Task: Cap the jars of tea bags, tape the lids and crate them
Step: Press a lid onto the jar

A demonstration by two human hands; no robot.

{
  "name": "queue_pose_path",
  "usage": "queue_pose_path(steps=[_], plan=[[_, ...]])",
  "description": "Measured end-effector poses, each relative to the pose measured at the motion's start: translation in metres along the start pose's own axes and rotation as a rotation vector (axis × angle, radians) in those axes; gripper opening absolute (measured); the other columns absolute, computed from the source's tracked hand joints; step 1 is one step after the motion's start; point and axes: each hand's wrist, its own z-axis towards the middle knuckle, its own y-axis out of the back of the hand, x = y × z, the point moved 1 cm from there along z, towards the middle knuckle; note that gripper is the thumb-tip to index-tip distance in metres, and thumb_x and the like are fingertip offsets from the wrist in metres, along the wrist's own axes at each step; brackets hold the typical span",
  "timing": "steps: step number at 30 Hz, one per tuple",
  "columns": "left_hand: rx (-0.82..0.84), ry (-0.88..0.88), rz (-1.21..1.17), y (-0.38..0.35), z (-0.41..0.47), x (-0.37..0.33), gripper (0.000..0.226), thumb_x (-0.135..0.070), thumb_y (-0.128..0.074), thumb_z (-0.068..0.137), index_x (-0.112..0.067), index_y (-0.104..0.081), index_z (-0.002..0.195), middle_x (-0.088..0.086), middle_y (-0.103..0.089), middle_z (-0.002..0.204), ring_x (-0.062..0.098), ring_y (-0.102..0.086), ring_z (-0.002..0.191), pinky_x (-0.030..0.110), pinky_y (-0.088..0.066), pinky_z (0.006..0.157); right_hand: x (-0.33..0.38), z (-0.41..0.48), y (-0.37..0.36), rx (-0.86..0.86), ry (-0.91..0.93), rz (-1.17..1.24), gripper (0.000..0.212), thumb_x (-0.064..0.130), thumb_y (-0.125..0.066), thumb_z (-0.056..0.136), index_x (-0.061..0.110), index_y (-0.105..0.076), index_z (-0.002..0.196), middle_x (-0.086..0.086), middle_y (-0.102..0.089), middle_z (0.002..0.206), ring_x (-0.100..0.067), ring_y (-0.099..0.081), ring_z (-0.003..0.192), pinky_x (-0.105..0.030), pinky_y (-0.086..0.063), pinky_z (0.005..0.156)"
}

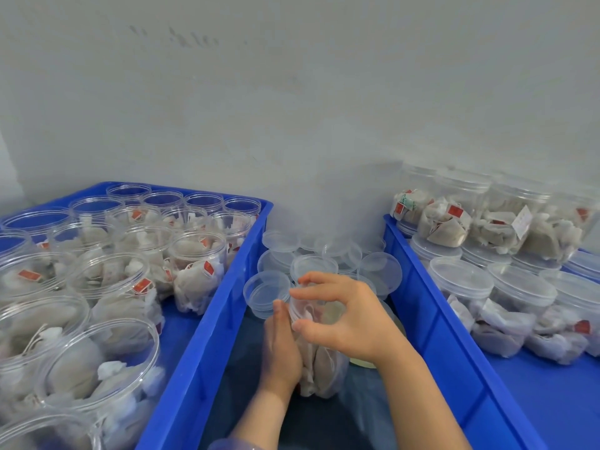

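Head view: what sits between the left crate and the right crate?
A heap of loose lids at the back; nearer, a jar of tea bags, left hand pressed to its side, right hand gripping its top. Seen in the head view.

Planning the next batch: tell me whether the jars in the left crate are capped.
No, the jars in the left crate stand open, without lids.
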Motion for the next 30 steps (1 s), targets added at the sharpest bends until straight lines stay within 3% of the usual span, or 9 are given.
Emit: queue_pose_path(steps=[4, 8, 11, 14, 18, 20, 26, 28, 30], plan=[[-0.024, -0.044, 0.019, -0.003, 0.000, -0.001, 0.065, -0.049, -0.021, 0.087, -0.006, -0.069, 0.095, 0.005, -0.073, 0.086, 0.009, -0.068, 0.084, 0.013, -0.047, 0.070, 0.000, -0.001, -0.001, 0.006, 0.015, -0.065, 0.040, 0.047, -0.072, 0.063, 0.039, -0.071, 0.102, 0.026, -0.058, 0.118, 0.002, -0.052, 0.111, -0.028, -0.042, 0.097], [-0.035, -0.050, 0.040, -0.003, -0.001, -0.002, 0.066, -0.048, -0.019, 0.089, -0.003, -0.068, 0.091, 0.008, -0.072, 0.084, 0.016, -0.067, 0.083, 0.024, -0.049, 0.073, -0.001, -0.001, -0.001, 0.025, -0.010, -0.119, 0.036, 0.040, -0.077, 0.067, 0.042, -0.070, 0.102, 0.029, -0.056, 0.118, 0.004, -0.048, 0.113, -0.014, -0.034, 0.094], [-0.058, -0.071, 0.058, -0.007, -0.005, -0.004, 0.069, -0.054, -0.018, 0.096, -0.014, -0.066, 0.067, 0.002, -0.067, 0.060, 0.012, -0.062, 0.059, 0.026, -0.047, 0.058, 0.001, -0.003, -0.006, -0.053, -0.079, -0.154, 0.039, 0.054, -0.070, 0.066, 0.045, -0.068, 0.104, 0.035, -0.050, 0.111, 0.008, -0.043, 0.109, 0.002, -0.025, 0.083], [-0.079, -0.032, 0.044, -0.009, -0.006, -0.003, 0.068, -0.061, -0.020, 0.087, -0.021, -0.064, 0.054, -0.002, -0.059, 0.045, 0.008, -0.052, 0.042, 0.020, -0.039, 0.041, 0.008, -0.004, -0.013, -0.141, -0.116, -0.242, 0.046, 0.068, -0.060, 0.069, 0.044, -0.064, 0.109, 0.033, -0.049, 0.115, 0.005, -0.041, 0.108, -0.003, -0.026, 0.076], [-0.022, -0.027, -0.096, -0.003, 0.000, -0.001, 0.062, -0.054, -0.028, 0.090, -0.017, -0.070, 0.064, 0.008, -0.067, 0.061, 0.022, -0.063, 0.059, 0.040, -0.047, 0.058, 0.005, -0.006, -0.001, 0.147, -0.126, -0.235, 0.065, 0.054, -0.064, 0.075, 0.042, -0.043, 0.135, 0.020, -0.031, 0.146, -0.007, -0.021, 0.134, -0.020, -0.026, 0.094], [-0.020, -0.051, -0.092, -0.002, 0.005, -0.001, 0.058, -0.049, -0.028, 0.087, -0.019, -0.073, 0.066, 0.007, -0.072, 0.070, 0.021, -0.067, 0.070, 0.040, -0.049, 0.070, 0.000, -0.008, 0.010, 0.259, -0.146, -0.162, 0.070, 0.039, -0.068, 0.075, 0.042, -0.038, 0.139, 0.019, -0.023, 0.150, -0.005, -0.014, 0.138, -0.022, -0.022, 0.099], [0.004, -0.077, -0.023, -0.003, 0.003, 0.000, 0.059, -0.047, -0.020, 0.090, -0.032, -0.076, 0.077, -0.001, -0.074, 0.077, 0.012, -0.070, 0.077, 0.020, -0.051, 0.069, -0.006, -0.002, 0.006, 0.088, -0.142, -0.069, 0.072, 0.048, -0.077, 0.058, 0.042, -0.048, 0.124, 0.035, -0.040, 0.112, 0.001, -0.034, 0.114, -0.011, -0.035, 0.080], [0.053, -0.003, -0.083, -0.001, 0.006, 0.000, 0.058, -0.052, -0.023, 0.090, -0.031, -0.076, 0.082, 0.002, -0.075, 0.084, 0.015, -0.069, 0.086, 0.025, -0.051, 0.077, -0.006, 0.000, 0.001, 0.039, -0.110, -0.088, 0.074, 0.057, -0.073, 0.052, 0.044, -0.049, 0.121, 0.034, -0.038, 0.109, 0.005, -0.032, 0.109, -0.010, -0.034, 0.078], [0.129, 0.114, -0.198, 0.001, 0.007, -0.003, 0.061, -0.059, -0.030, 0.093, -0.017, -0.074, 0.097, 0.014, -0.071, 0.102, 0.028, -0.064, 0.105, 0.042, -0.047, 0.094, -0.006, -0.002, -0.002, 0.038, -0.063, -0.087, 0.075, 0.064, -0.068, 0.049, 0.046, -0.049, 0.120, 0.034, -0.038, 0.110, 0.009, -0.032, 0.111, -0.009, -0.034, 0.079]])
